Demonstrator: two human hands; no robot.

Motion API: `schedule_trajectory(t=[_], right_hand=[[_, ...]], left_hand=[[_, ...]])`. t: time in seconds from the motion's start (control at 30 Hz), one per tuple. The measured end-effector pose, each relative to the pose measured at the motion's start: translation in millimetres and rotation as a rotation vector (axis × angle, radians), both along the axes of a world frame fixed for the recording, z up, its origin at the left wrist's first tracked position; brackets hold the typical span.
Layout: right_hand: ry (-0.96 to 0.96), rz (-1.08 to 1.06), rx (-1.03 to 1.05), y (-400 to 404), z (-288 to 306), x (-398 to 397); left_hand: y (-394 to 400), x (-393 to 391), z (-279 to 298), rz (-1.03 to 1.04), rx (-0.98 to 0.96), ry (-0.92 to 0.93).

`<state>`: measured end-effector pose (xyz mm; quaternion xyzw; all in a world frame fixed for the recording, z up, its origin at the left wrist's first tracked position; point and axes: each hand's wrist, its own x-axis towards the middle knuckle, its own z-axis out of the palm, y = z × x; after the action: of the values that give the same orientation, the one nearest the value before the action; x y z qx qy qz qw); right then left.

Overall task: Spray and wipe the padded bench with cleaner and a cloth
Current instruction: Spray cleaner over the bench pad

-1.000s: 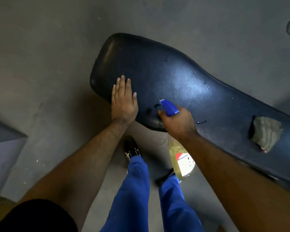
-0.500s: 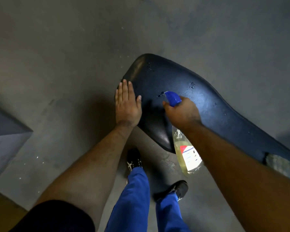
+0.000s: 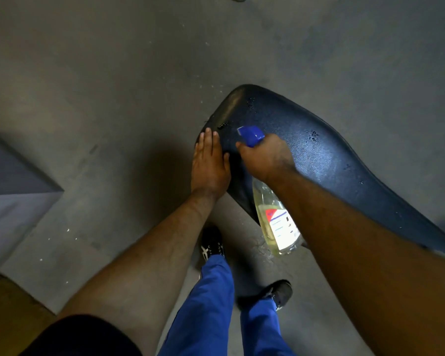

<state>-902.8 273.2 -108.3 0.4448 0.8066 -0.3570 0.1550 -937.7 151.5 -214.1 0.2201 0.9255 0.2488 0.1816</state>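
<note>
A dark blue padded bench (image 3: 326, 163) runs from the centre to the right edge, with wet droplets on its pad. My left hand (image 3: 210, 163) lies flat with straight fingers on the bench's left end. My right hand (image 3: 266, 156) grips a clear spray bottle (image 3: 276, 219) of yellowish cleaner by its neck, a finger curled at the blue trigger head (image 3: 251, 134), which points at the pad's left end. The cloth is out of view.
Grey concrete floor (image 3: 113, 86) surrounds the bench, with wet specks near the bench's tip. My blue trouser legs (image 3: 211, 304) and black shoes (image 3: 212, 245) stand below the bench. A grey slab (image 3: 10, 191) lies at the left edge.
The view has swung left, so the bench sits further right and the cloth has left the frame. My right hand with the bottle has moved toward the bench's end, close beside my left hand.
</note>
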Motion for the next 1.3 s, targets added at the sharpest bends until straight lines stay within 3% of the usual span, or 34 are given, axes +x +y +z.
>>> schedule_trajectory(t=[0.27,0.6,0.8,0.93,1.1,1.3], right_hand=[[0.178,-0.231,-0.114,12,25,75],[0.416,-0.518,-0.185,72,52,204],[0.582,-0.53,-0.266,115,73,295],[0.721,-0.511,-0.303,146,87,361],[0.808,-0.535,-0.337,182,97,427],[0.796,-0.554,-0.305,233,106,482]], left_hand=[[22,34,54,-0.006,0.086,-0.082],[84,132,92,-0.3,0.054,-0.267],[135,227,107,-0.511,0.022,-0.586],[175,291,121,-0.678,0.029,-0.694],[221,360,141,-0.806,0.024,-0.67],[273,422,137,-0.716,0.088,-0.536]])
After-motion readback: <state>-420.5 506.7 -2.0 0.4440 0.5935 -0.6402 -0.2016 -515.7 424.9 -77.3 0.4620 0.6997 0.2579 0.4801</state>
